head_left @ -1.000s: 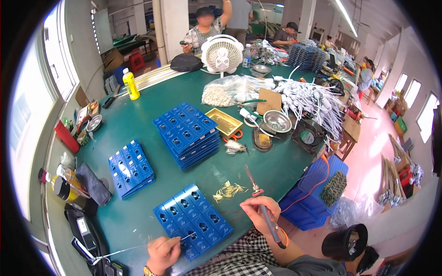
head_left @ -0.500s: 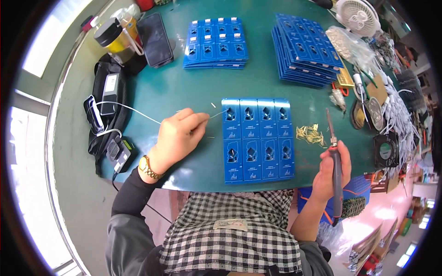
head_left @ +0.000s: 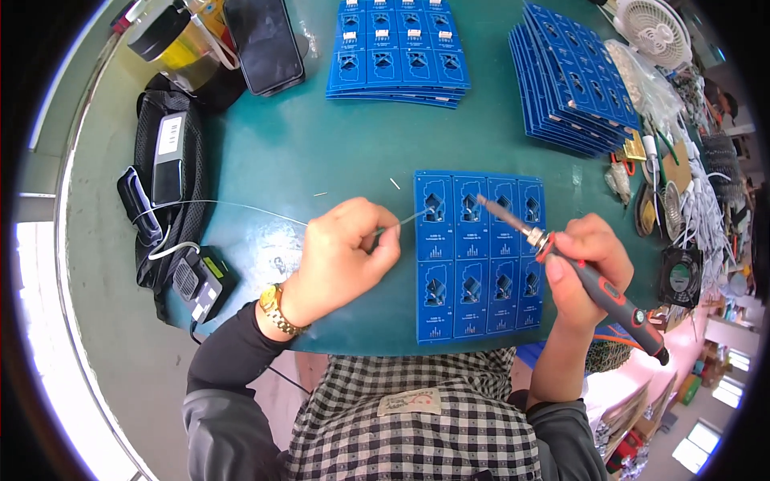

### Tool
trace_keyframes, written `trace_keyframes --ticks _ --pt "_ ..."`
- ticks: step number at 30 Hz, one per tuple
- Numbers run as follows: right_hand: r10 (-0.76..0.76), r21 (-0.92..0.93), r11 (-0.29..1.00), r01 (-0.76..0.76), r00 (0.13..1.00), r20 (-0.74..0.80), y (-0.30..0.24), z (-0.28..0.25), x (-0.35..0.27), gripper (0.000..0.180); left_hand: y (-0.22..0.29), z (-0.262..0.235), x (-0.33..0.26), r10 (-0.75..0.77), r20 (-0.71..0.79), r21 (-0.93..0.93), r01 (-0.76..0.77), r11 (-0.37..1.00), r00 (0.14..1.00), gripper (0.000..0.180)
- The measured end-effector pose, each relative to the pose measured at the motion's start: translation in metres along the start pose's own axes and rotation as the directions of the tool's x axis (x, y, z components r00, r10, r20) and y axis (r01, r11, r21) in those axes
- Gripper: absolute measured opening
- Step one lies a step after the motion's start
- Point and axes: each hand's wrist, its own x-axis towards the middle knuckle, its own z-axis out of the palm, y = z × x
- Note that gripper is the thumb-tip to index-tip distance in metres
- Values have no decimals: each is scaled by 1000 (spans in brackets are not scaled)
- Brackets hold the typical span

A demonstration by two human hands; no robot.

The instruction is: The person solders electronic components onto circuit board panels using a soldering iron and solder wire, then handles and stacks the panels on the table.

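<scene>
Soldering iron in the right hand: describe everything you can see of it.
The soldering iron has a dark grey, plastic-looking handle with red accents and a small round dial-like spot towards the rear. Ahead sit a shiny metal collar and a slim brownish shaft tapering to the tip. The right hand grips it near the front, slanted with its tip up-left over the blue board panel. Tip contact can't be told.

Blue circuit panel (head_left: 472,252) flat; grey soldering iron (head_left: 605,294) slanted over it; thin wire (head_left: 411,217) at panel's upper left.
</scene>
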Motion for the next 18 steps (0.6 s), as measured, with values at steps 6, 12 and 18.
trace_keyframes --ticks 6,12,18 --pt "140 -83 987 -139 990 3 1 21 -26 18 0 7 -3 53 72 -131 -44 990 996 11" --pt "-15 -188 982 26 998 59 7 29 -29 17 -7 14 -2 89 54 -160 -79 984 995 14" --pt "-32 -162 986 36 999 25 11 30 -31 21 -5 10 1 85 96 -135 -72 988 992 14"
